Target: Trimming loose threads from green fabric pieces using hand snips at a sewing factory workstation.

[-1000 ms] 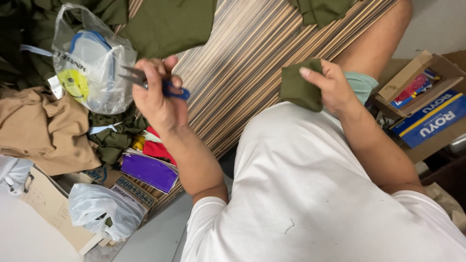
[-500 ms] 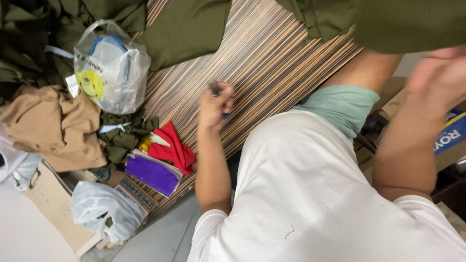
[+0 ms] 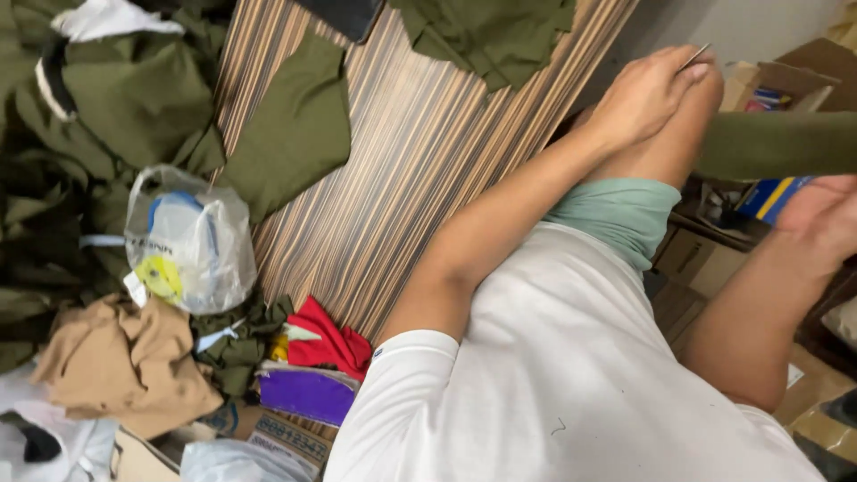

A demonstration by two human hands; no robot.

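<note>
Needle (image 3: 694, 57) sticks up thin from the pinching left hand (image 3: 644, 95), bare striped bench (image 3: 402, 196) beside it. Right hand (image 3: 821, 219) lies blurred under olive cloth (image 3: 777, 143); I cannot tell its grip.

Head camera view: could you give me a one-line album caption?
Left hand pinches a thin metal tool; right hand meets olive cloth beside a striped table.

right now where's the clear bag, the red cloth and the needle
clear bag (image 3: 189, 239), head view, middle of the bag's front
red cloth (image 3: 323, 341), head view, middle of its folded top
needle (image 3: 694, 58), head view, the thin shaft above the left hand's fingertips
</note>
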